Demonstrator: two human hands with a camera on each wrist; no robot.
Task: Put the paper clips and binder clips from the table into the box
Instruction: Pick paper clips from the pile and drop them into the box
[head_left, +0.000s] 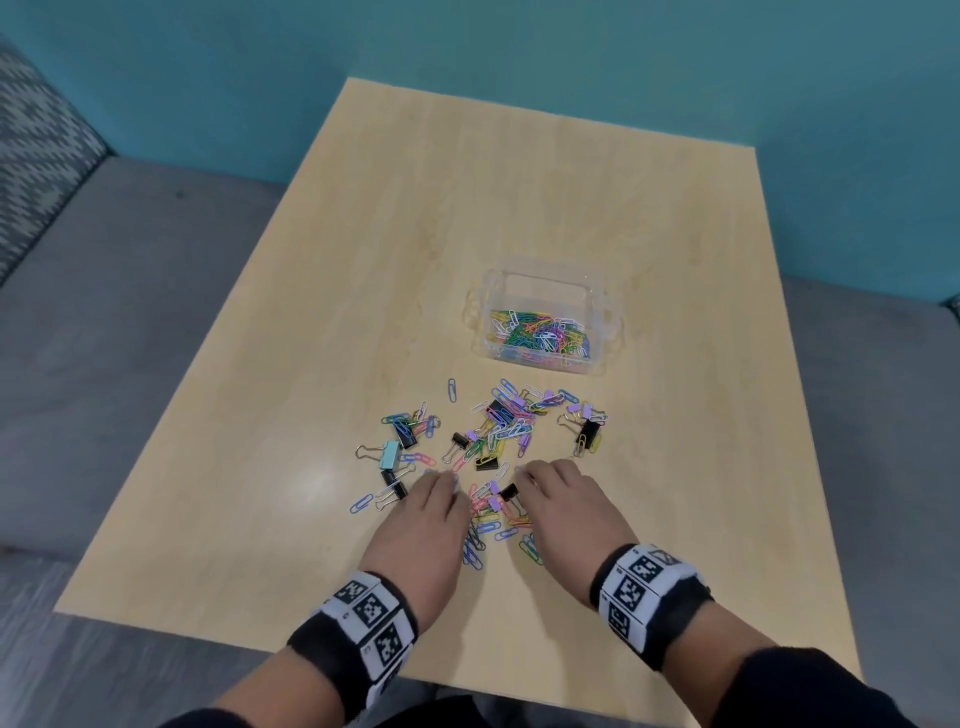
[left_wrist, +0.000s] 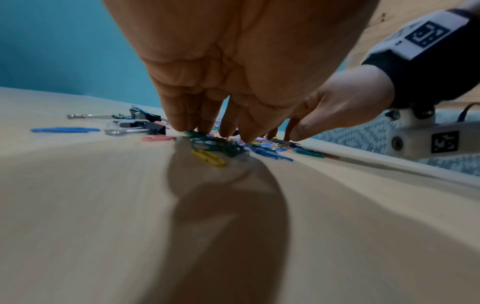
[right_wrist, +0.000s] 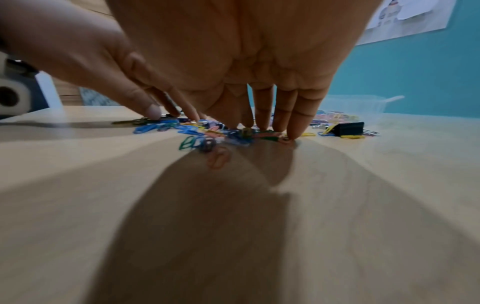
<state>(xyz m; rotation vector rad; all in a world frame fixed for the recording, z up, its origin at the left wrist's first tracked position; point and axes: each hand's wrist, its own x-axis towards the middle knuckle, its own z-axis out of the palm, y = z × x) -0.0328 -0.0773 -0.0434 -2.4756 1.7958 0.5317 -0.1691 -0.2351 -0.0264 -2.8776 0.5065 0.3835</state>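
Coloured paper clips and black, lilac and pale blue binder clips lie scattered on the wooden table, in front of a clear plastic box that holds many paper clips. My left hand and right hand lie palm down side by side over the near part of the heap. Both have straight fingers whose tips press on clips: the left fingers on a green and yellow bunch, the right fingers on a mixed bunch. Neither hand grips anything.
A black binder clip lies right of my right hand. A grey patterned seat stands left of the table and a teal wall behind it. The table's near edge runs just behind my wrists.
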